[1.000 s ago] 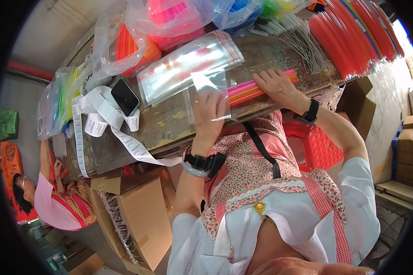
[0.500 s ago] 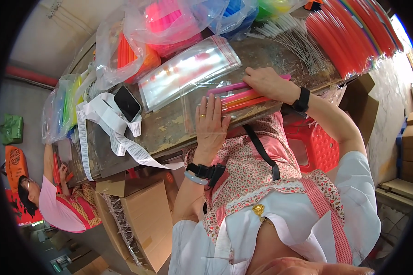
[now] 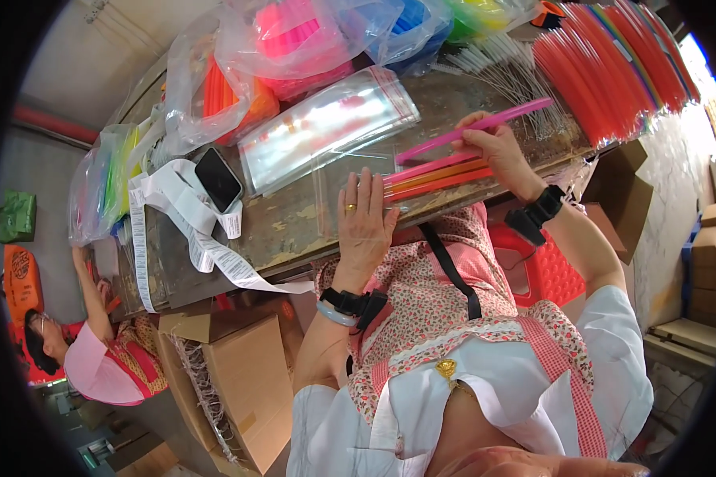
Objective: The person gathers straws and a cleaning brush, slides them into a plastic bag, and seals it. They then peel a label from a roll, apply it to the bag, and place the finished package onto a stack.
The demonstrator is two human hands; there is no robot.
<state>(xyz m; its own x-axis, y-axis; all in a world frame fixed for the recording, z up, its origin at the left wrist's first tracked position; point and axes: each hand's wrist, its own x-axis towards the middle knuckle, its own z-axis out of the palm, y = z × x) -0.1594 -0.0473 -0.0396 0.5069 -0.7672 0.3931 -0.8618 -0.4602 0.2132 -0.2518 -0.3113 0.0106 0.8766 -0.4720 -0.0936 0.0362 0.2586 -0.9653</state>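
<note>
Right fingers (image 3: 489, 144) of mine pinch a pink tube (image 3: 517, 115) at upper right of centre. My left fingers (image 3: 364, 195), slightly spread, rest on a clear bag (image 3: 328, 191) mid-frame.

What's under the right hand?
Pink and orange straws run along the table up to the right hand; whatever lies directly beneath it is covered and cannot be seen.

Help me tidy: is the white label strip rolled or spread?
Spread: the label strip lies in loose loops, one end extending off the table.
</note>
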